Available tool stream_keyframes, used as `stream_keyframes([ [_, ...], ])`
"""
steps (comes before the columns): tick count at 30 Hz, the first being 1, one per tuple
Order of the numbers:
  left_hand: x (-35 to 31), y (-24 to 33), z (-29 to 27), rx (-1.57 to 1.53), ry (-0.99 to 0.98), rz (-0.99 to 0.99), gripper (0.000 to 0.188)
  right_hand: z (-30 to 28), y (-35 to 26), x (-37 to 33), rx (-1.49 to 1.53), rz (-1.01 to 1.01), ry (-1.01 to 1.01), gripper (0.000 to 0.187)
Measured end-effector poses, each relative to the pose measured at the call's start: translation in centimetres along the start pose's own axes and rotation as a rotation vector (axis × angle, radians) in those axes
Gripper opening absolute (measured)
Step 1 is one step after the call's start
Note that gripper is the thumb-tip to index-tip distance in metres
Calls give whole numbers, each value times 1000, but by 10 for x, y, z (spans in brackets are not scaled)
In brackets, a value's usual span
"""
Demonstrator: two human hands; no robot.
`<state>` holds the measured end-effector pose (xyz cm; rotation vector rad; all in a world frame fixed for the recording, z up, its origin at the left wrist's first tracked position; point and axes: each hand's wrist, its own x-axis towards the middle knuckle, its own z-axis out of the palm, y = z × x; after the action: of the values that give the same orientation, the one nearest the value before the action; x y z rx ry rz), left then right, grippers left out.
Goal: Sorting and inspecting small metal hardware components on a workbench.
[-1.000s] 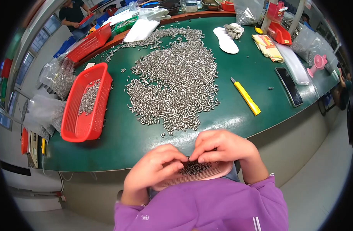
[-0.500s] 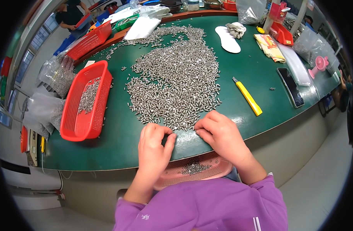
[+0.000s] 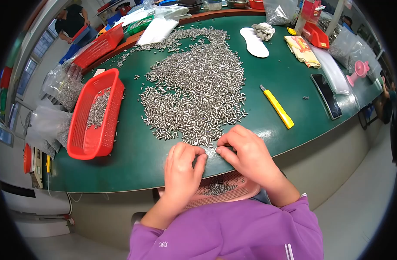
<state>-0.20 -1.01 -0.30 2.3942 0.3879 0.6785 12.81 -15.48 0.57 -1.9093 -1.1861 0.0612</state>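
Hundreds of small silver metal pieces (image 3: 194, 86) are spread in a broad heap over a green table (image 3: 133, 164), its curved near edge bent by the lens. A red mesh basket (image 3: 96, 115) holding more pieces is set to the left; a yellow utility knife (image 3: 277, 106), a dark phone (image 3: 326, 96) and a white insole (image 3: 255, 41) are laid to the right. Grey floor and a second red basket (image 3: 99, 45) are seen beyond. The left hand (image 3: 181, 171) is curled at the heap's near fringe, fingers bent inward; the right hand (image 3: 246, 149) is rested beside it, fingertips pinched at the pieces. Whether anything is actually gripped cannot be told — the fingertips are covered by the knuckles. A pink tray (image 3: 224, 190) under the table edge is partly hidden by both wrists — a few pieces are visible in it.
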Motion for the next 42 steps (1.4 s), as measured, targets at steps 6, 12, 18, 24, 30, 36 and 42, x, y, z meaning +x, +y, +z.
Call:
stream_keyframes([
  [6, 2, 2, 0, 15, -4, 30, 11, 7, -1, -1, -101, -49, 27, 12],
  [12, -1, 1, 0, 9, -18, -15, 10, 11, -3, -1, -94, -30, 58, 15],
  [18, -1, -2, 2, -5, 1, -24, 9, 17, -5, 1, -117, -27, 51, 14],
  [24, -5, -2, -1, -372, 4, -137, 4, 12, -7, -2, 256, 76, -25, 11],
  [30, -9, -15, -8, -1178, -185, -310, 9, 17, -4, -6, 811, 158, -111, 11],
  [36, -10, -12, -14, -1260, -268, -316, 8, 16, 0, -6, 986, 206, -136, 11],
  [42, -5, -6, -48, -462, -619, 111, 17, -29, 8, 2, 548, -41, -634, 14],
])
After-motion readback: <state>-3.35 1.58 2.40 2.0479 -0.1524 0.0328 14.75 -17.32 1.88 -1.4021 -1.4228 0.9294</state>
